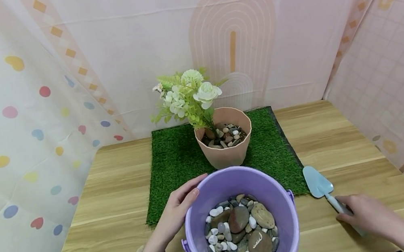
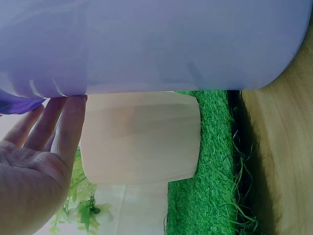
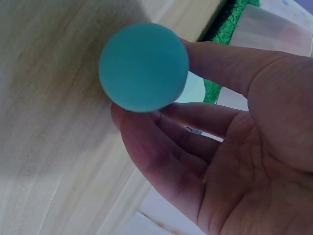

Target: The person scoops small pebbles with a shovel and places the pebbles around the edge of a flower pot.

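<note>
A purple bucket (image 1: pixel 236 175) holding stones (image 1: pixel 238 220) stands at the front middle of the table in the head view. My left hand (image 1: pixel 177 205) rests against the bucket's outer left side near the rim. In the left wrist view its fingers (image 2: pixel 71 127) lie fairly straight along the wall. To the right, my right hand (image 1: pixel 369 211) grips the handle of a light blue garden trowel (image 1: pixel 317 182) between thumb and fingers. The trowel lies low over the wood, blade pointing away. The handle's round end (image 3: pixel 143 67) faces the right wrist camera.
Behind the bucket, a pinkish-beige flower pot (image 1: pixel 225 156) with pebbles and white artificial flowers (image 1: pixel 208 94) stands on a green turf mat (image 1: pixel 176 165). The wooden table (image 1: pixel 111 203) meets patterned cloth (image 1: pixel 138 67) at the back and both sides.
</note>
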Motion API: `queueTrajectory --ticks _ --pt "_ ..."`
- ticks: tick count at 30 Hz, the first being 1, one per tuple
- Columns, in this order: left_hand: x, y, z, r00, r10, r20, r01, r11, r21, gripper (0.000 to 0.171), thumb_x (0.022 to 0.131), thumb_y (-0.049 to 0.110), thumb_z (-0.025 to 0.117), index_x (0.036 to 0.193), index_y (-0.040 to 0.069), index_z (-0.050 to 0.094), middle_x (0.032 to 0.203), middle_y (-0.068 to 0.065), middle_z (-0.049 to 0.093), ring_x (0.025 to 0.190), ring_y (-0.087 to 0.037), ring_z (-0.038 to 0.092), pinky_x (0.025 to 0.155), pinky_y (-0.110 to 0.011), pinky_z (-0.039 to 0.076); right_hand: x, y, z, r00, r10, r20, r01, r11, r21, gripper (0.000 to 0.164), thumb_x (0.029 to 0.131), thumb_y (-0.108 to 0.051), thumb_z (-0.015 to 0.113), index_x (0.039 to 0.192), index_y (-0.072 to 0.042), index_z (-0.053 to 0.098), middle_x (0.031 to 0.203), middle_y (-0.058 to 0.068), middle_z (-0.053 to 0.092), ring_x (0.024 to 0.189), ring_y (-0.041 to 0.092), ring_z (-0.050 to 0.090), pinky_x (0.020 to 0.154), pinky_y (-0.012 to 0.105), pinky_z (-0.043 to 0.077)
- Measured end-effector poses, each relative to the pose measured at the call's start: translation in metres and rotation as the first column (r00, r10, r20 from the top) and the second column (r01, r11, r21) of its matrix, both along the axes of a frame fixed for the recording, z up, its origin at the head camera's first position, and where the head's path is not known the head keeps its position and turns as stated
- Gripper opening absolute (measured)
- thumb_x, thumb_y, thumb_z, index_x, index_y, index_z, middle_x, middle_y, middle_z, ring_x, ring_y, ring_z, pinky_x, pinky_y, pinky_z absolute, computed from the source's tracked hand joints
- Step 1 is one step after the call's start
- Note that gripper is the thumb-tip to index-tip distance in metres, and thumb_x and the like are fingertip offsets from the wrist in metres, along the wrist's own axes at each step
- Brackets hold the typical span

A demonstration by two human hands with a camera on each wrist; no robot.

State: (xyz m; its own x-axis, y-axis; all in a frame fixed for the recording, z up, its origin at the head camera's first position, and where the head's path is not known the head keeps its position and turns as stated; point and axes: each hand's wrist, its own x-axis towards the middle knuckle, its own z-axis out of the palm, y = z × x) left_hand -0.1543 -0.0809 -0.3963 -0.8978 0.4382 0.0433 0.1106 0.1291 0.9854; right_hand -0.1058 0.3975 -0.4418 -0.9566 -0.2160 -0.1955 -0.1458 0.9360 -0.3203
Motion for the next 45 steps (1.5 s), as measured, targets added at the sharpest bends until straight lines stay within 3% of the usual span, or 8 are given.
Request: queueTrajectory --ticks 9,15,17,22,24,32,38,45 --pt "-0.001 -0.001 -0.001 0.999 0.03 0.025 -0.03 0.999 -0.018 0.046 0.115 0.025 0.041 0.155 0.005 0.052 0.151 -0.026 0.058 0.116 0.0 0.071 0.094 -0.025 0.062 0.0 0.001 0.004 0.999 -0.032 0.014 0.032 0.999 -0.034 0.024 0.091 -0.026 0.08 0.08 -0.017 0.06 0.063 -0.008 0.044 0.055 0.001 0.034 0.05 0.021 0.03" --pt "-0.009 -0.003 -0.003 0.99 0.137 -0.033 -0.139 0.988 -0.073 0.045 0.116 0.027 0.039 0.155 0.007 0.051 0.149 -0.021 0.063 0.12 0.009 0.065 0.097 -0.024 0.059 -0.016 -0.003 0.026 0.994 -0.048 -0.095 0.048 0.999 -0.005 0.053 0.096 -0.03 0.076 0.132 0.009 0.066 0.11 0.029 0.073 0.092 0.038 0.073 0.077 0.054 0.061" --pt "-0.013 -0.005 -0.003 0.979 0.204 -0.02 -0.205 0.976 -0.068 0.046 0.116 0.027 0.039 0.157 0.009 0.049 0.151 -0.019 0.062 0.126 -0.002 0.068 0.095 -0.028 0.061 -0.024 -0.01 0.034 0.989 -0.028 -0.144 0.026 1.0 -0.013 0.058 0.096 -0.03 0.076 0.137 0.008 0.064 0.127 0.036 0.067 0.106 0.052 0.07 0.086 0.066 0.058" --pt "-0.027 -0.005 -0.003 0.935 0.354 -0.004 -0.353 0.932 -0.075 0.048 0.115 0.031 0.042 0.159 0.011 0.044 0.157 -0.019 0.056 0.14 -0.036 0.059 0.097 -0.036 0.064 -0.049 -0.033 0.053 0.973 0.002 -0.23 -0.022 0.996 -0.083 0.061 0.097 -0.033 0.076 0.144 0.003 0.06 0.137 0.035 0.063 0.118 0.055 0.064 0.096 0.069 0.054" --pt "-0.034 -0.004 -0.002 0.927 0.374 0.005 -0.372 0.924 -0.085 0.05 0.115 0.033 0.044 0.16 0.013 0.043 0.158 -0.018 0.055 0.143 -0.037 0.057 0.1 -0.041 0.063 -0.06 -0.043 0.06 0.971 -0.011 -0.239 -0.019 0.992 -0.125 0.063 0.099 -0.037 0.073 0.147 0.001 0.057 0.141 0.035 0.06 0.122 0.055 0.063 0.097 0.069 0.053" --pt "-0.057 0.002 -0.002 0.936 0.35 0.022 -0.347 0.934 -0.089 0.051 0.114 0.031 0.047 0.162 0.014 0.04 0.163 -0.016 0.05 0.148 -0.037 0.052 0.109 -0.052 0.057 -0.106 -0.091 0.071 0.978 -0.006 -0.208 -0.069 0.933 -0.352 0.063 0.105 -0.035 0.065 0.157 -0.003 0.048 0.146 0.028 0.062 0.113 0.044 0.069 0.091 0.054 0.061" --pt "-0.074 0.01 0.001 0.948 0.318 -0.019 -0.319 0.945 -0.079 0.054 0.113 0.027 0.049 0.164 0.012 0.037 0.164 -0.019 0.047 0.149 -0.038 0.05 0.109 -0.055 0.056 -0.138 -0.126 0.071 0.994 -0.008 -0.111 -0.045 0.886 -0.462 0.067 0.109 -0.041 0.057 0.164 -0.008 0.037 0.156 0.026 0.054 0.141 0.045 0.055 0.111 0.063 0.05" --pt "-0.098 0.027 0.002 0.961 0.275 0.005 -0.274 0.959 -0.075 0.064 0.112 0.029 0.053 0.168 0.012 0.027 0.17 -0.02 0.036 0.151 -0.041 0.048 0.112 -0.057 0.053 -0.169 -0.153 0.064 0.994 -0.042 -0.099 -0.02 0.829 -0.559 0.068 0.112 -0.044 0.047 0.166 -0.006 0.03 0.153 0.026 0.056 0.136 0.043 0.058 0.111 0.06 0.05"
